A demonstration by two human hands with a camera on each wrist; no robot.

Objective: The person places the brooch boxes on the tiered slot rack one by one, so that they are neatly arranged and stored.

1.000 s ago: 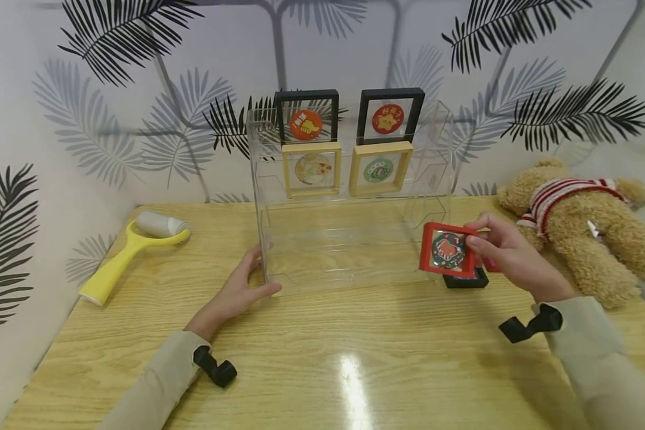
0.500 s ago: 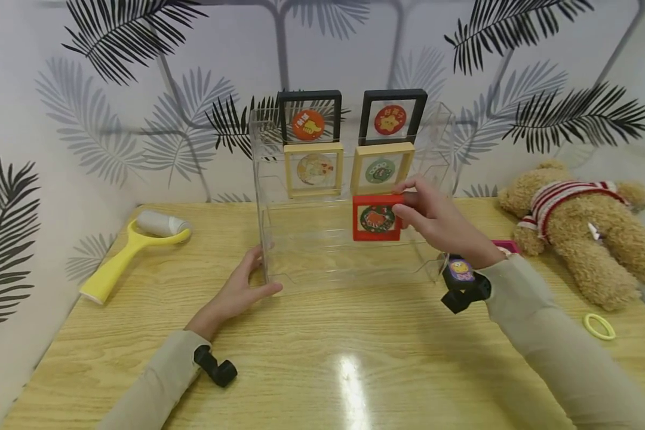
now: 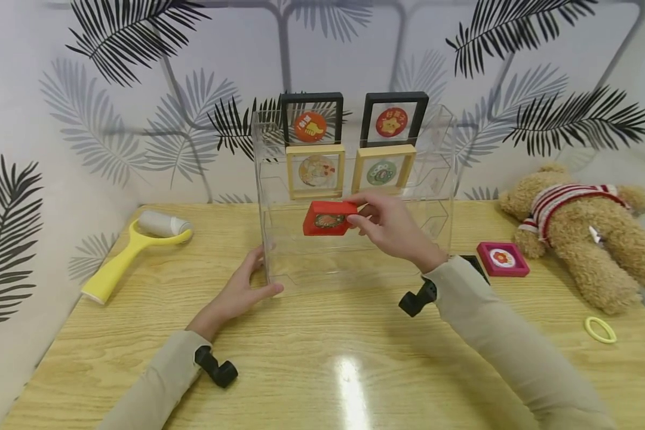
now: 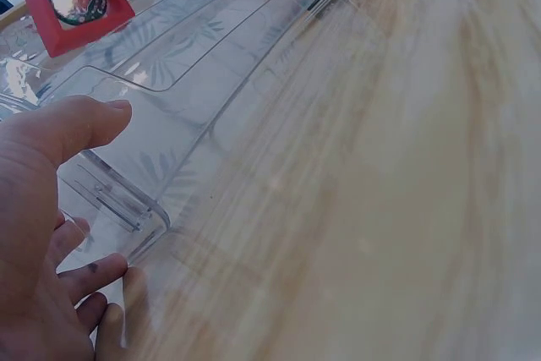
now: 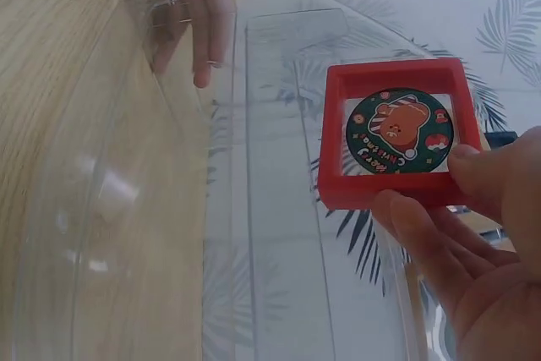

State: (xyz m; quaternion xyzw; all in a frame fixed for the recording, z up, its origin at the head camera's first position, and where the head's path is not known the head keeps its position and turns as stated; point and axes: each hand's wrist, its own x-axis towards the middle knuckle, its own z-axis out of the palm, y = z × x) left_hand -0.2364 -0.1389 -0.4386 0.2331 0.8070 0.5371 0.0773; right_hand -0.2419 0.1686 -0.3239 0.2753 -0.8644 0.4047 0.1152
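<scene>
My right hand (image 3: 392,230) pinches a small red picture frame (image 3: 330,219) at its right side, thumb on the front and fingers behind. It is held tilted before the left part of a clear stepped display stand (image 3: 306,260), under the yellow frames. A round green Christmas sticker shows inside it in the right wrist view. My left hand (image 3: 239,292) holds the stand's lower left end, thumb across the front and fingers around the side panel. Two black frames (image 3: 312,97) (image 3: 396,97) stand on the top step, with two yellow frames (image 3: 315,194) (image 3: 385,151) below them.
Right of the stand lie a magenta frame (image 3: 502,259) and a black frame (image 3: 475,267), partly hidden by my sleeve. A teddy bear (image 3: 580,221) and a yellow ring (image 3: 600,329) are farther right. A yellow-handled lint roller (image 3: 134,248) lies at the left.
My right hand has carried the red frame left across the front of the stand and tilted it back. The magenta frame has come into full view. My left hand has stayed in place.
</scene>
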